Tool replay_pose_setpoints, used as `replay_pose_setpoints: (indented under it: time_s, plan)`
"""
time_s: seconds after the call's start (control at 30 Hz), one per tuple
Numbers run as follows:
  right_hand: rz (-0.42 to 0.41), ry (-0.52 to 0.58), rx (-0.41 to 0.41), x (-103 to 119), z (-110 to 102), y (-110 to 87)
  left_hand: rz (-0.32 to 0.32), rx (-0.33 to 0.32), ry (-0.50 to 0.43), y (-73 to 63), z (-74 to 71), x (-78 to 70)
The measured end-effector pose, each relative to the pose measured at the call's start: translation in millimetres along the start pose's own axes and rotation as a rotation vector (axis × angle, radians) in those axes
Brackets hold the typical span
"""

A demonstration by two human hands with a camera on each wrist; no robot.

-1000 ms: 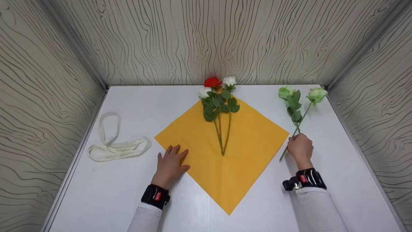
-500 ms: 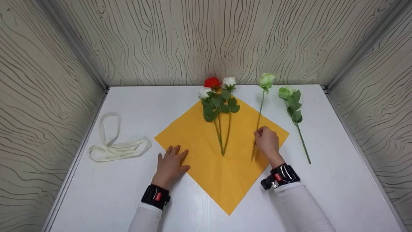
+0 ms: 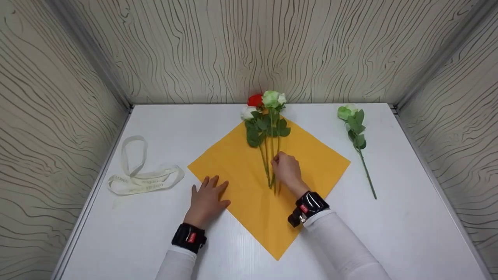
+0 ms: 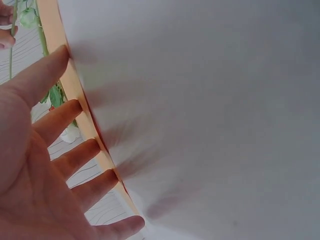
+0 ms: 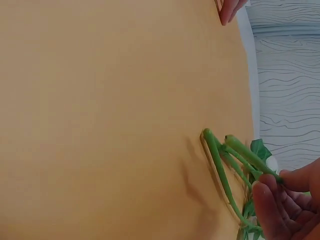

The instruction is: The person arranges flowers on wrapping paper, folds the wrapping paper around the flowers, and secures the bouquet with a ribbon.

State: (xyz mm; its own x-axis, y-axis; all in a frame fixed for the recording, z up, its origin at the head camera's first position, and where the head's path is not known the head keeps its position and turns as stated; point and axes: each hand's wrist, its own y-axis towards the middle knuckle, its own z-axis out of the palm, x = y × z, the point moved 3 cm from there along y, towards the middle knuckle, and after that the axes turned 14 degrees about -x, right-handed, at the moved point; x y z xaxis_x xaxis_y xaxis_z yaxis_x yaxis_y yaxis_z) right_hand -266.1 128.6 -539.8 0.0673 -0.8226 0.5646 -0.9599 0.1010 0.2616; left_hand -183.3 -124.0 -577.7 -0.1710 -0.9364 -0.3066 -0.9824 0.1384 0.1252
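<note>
White table [image 3: 412, 210], yellow sheet [image 3: 251, 202], wavy-lined walls [image 3: 194, 50]

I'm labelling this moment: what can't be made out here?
Head view: much of the farther white rose, hidden behind the held green rose.
Head view: the full lettering on the ribbon, too small and blurred.
Left wrist view: most of the right hand, cut off by the left edge.
Right wrist view: most of the left hand, cut off by the top edge.
</note>
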Motion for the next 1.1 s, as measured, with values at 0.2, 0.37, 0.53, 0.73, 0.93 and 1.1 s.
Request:
replay_pose_setpoints:
  time_s: [0.2,0.37,0.53,0.73,0.93,1.1]
  plan:
    - [-0.011,-0.004,0.021,5,12,5.6,0.001,0.0,0.009,-1.0,-0.2,-0.6]
    - [-0.014,-0.019,0.039,3,20,7.9,-0.003,0.005,0.0,-0.3,-0.2,-0.8]
    - [0.019,-0.016,0.073,-1,25,8.4,0.001,0.003,-0.005,0.0,-0.3,-0.9]
    - [0.058,-0.037,0.107,-5,29,9.1,0.004,-0.003,-0.002,0.5,0.5,-0.1]
    - [0.045,-0.039,0.143,-8,28,9.4,0.007,-0.015,-0.002,0.2,-0.6,0.0]
    - [0.026,-0.009,0.121,-15,18,10.3,0.01,-0.014,-0.01,-0.4,-1.1,0.3]
